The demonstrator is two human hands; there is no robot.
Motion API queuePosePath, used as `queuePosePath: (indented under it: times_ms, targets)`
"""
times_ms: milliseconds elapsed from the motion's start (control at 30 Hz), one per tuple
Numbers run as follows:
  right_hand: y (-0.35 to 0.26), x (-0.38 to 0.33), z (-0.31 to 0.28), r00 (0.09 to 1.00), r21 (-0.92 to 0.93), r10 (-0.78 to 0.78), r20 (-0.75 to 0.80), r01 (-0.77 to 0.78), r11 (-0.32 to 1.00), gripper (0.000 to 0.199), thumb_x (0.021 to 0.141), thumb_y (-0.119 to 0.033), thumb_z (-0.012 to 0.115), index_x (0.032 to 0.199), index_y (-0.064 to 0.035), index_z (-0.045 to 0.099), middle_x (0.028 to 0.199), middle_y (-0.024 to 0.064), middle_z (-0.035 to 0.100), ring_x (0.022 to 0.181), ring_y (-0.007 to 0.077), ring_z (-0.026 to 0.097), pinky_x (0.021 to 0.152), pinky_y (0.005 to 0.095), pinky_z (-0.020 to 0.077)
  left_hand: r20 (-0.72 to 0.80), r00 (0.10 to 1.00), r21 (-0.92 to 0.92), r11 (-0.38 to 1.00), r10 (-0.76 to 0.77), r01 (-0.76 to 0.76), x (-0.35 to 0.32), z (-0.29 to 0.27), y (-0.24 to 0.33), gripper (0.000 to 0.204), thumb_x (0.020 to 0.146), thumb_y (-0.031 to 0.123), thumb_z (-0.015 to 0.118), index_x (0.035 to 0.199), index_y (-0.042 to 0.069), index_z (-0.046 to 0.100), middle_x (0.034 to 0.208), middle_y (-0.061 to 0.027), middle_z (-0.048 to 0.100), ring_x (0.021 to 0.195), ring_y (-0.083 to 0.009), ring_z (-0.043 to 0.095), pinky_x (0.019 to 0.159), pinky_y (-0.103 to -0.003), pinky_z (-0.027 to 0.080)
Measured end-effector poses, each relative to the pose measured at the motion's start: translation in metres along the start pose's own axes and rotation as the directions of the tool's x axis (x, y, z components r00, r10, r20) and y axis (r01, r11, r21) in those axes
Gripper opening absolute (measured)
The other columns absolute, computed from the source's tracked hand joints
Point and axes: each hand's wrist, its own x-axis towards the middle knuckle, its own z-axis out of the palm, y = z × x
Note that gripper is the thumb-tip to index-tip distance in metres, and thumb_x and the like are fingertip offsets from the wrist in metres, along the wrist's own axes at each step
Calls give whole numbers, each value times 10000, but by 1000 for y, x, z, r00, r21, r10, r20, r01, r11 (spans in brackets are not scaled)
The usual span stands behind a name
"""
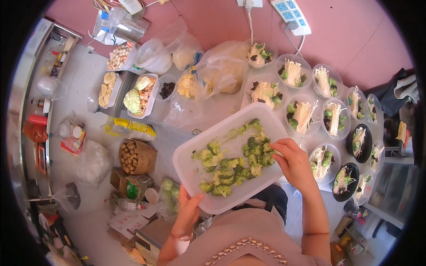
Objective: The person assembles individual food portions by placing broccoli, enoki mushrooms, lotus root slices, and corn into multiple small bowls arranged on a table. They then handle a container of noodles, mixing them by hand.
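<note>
Gripping the white tray (187, 163) by its near-left corner, the left hand (188, 209) is closed there, thumb over the rim. The right hand (293, 165) angles up and left across the tray's right rim, fingers bent close to the thumb at the broccoli (256, 153); I cannot tell whether its grip has hold of a floret. The tray is before the torso; beyond, bowls (368, 144) of white mushrooms crowd the bench (228, 106).

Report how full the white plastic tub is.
The white plastic tub is partly full: broccoli florets lie in it, with bare bottom showing around them.
</note>
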Motion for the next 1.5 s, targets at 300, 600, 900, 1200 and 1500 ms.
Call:
queuePosePath:
  times_ms: [300, 600, 900, 1200, 1500]
  targets:
    - [-13, 32, 51, 986, -493, 47, 160, 38, 869, 231, 802, -110, 690, 1021, -73, 625, 860, 86, 571, 740, 289, 633, 615, 394, 496, 86, 996, 42, 999, -2, -1, 20, -1, 10, 699, 814, -88, 576, 1443, 29, 295, 1357, -103, 481, 1243, -199, 487, 1036, -362, 406]
    - [16, 36, 37, 930, 605, 308, 198, -363, 709, 216, 903, -14, 571, 1110, -33, 628, 999, 68, 640, 675, 163, 623, 542, 282, 445, 3, 1000, -32, 999, -4, 4, 13, 8, -2, 715, 810, -56, 600, 1444, 45, 286, 1354, -104, 485, 1238, -207, 494, 1032, -376, 414]
    - [19, 28, -7, 881, 910, 284, 379, -410, 58, 263, 981, -63, 460, 1222, -6, 548, 1008, 109, 621, 838, 208, 670, 430, 221, 396, -18, 1000, -50, 999, -5, 5, 12, 24, -6, 715, 814, -58, 588, 1451, 35, 279, 1368, -109, 474, 1259, -215, 479, 1049, -390, 400]
    - [35, 17, 4, 891, 896, 325, 318, -394, 205, 176, 898, -7, 588, 1068, -21, 545, 1024, 114, 618, 743, 175, 644, 470, 227, 431, 0, 1000, -45, 999, 0, 0, 12, 44, -8, 696, 822, -94, 548, 1451, 38, 281, 1375, -112, 469, 1267, -201, 472, 1054, -380, 393]
    - [48, 17, -14, 916, 854, 380, 132, -299, 426, 106, 897, -33, 609, 985, -42, 552, 812, 46, 601, 517, 75, 471, 462, 205, 361, -77, 996, 3, 999, -33, 34, 8, 48, -13, 697, 817, -87, 567, 1442, 32, 282, 1346, -116, 488, 1240, -211, 494, 1038, -366, 409]
